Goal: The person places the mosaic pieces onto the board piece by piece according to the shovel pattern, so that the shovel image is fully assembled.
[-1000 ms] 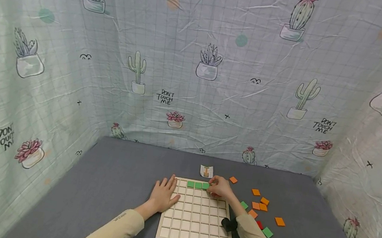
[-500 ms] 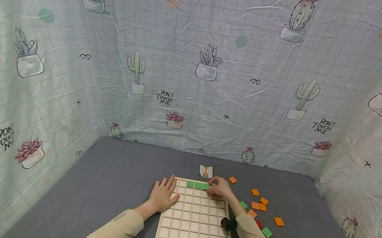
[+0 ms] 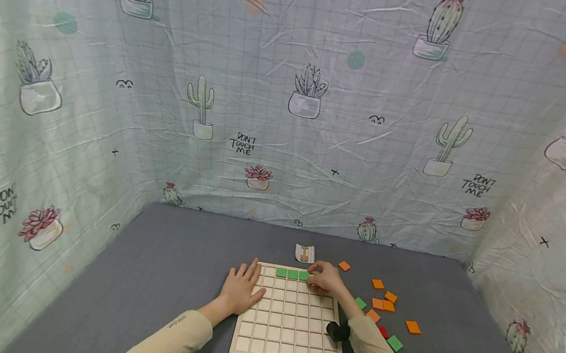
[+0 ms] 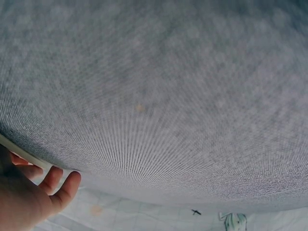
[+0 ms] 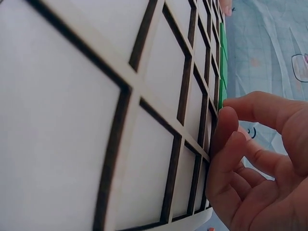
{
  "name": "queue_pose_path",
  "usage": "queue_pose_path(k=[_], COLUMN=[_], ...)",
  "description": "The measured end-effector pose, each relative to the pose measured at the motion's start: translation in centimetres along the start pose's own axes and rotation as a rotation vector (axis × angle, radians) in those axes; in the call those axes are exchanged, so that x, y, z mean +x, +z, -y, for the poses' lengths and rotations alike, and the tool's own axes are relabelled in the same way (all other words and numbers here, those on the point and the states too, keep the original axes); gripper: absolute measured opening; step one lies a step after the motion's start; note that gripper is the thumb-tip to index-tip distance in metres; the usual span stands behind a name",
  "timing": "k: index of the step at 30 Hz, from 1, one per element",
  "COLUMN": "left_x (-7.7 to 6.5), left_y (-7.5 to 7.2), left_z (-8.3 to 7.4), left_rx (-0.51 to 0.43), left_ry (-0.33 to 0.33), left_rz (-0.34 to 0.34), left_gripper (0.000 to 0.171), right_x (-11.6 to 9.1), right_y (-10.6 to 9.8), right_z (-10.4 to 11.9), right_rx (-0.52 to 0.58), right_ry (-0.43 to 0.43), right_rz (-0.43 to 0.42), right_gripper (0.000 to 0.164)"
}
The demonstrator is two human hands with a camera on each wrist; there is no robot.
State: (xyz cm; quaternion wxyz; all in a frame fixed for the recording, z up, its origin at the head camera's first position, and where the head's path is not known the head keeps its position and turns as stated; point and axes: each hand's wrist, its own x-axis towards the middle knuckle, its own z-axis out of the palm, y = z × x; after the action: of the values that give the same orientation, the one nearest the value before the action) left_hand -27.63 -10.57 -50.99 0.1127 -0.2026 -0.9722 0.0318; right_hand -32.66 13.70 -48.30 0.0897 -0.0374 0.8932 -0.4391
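A pale wooden grid board (image 3: 274, 334) lies on the grey table in the head view. Its far row holds a run of green square tiles (image 3: 293, 274). At the right end of that run, my right hand (image 3: 325, 278) pinches the last green tile (image 5: 222, 94) with thumb and curled fingers; the fingers partly cover it. My left hand (image 3: 240, 289) rests on the board's left edge, fingers spread and fairly straight. In the left wrist view only part of the left hand (image 4: 29, 202) shows, beside the board's rim.
Right of the board lie several loose orange tiles (image 3: 414, 327), a red tile (image 3: 383, 331) and green tiles (image 3: 394, 343). A small printed card (image 3: 304, 253) lies just beyond the board's far edge. A cactus-print curtain (image 3: 332, 205) surrounds the table.
Both hands and the tiles stay essentially where they were. Only the head view shifts very slightly.
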Motion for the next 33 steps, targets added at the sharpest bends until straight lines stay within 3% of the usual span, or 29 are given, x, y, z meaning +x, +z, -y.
queue_pose_path(k=[15, 33], left_x=[0.04, -0.03], left_y=[0.17, -0.09], left_z=[-0.02, -0.12], left_rx=[-0.018, 0.006], left_ry=[0.004, 0.0], left_rz=[0.006, 0.004], left_gripper=[0.062, 0.062], right_x=[0.09, 0.1], right_y=[0.03, -0.08], right_z=[-0.06, -0.26], right_rx=[0.038, 0.045], right_ry=[0.025, -0.004], right_rz=[-0.005, 0.011], right_gripper=[0.018, 0.018])
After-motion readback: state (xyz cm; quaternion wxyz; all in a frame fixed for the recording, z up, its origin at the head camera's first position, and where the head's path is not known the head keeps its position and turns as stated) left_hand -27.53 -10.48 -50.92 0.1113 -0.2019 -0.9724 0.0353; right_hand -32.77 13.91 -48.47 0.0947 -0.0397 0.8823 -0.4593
